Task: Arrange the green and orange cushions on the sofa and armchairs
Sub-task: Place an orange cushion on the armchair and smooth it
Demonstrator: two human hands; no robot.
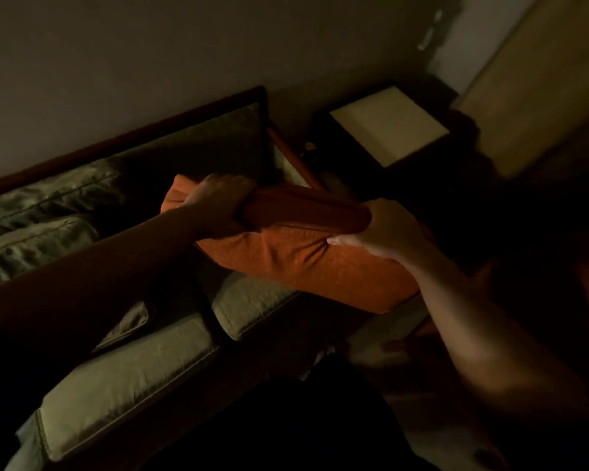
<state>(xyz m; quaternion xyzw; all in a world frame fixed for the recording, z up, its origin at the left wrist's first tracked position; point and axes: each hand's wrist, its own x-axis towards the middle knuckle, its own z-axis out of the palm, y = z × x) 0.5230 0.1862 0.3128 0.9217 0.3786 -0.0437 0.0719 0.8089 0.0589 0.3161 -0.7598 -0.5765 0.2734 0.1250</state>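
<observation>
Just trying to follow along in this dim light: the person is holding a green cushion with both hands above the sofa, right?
Not quite: the cushion is orange, not green. The head view shows the left hand and right hand gripping its top edge above the sofa, whose own cushions are the green ones.

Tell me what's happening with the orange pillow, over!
Both hands gripping: left hand, right hand, fingers curled on the top edge. Orange cushion held up over the sofa's green seat cushion. Nothing in the way.
</observation>
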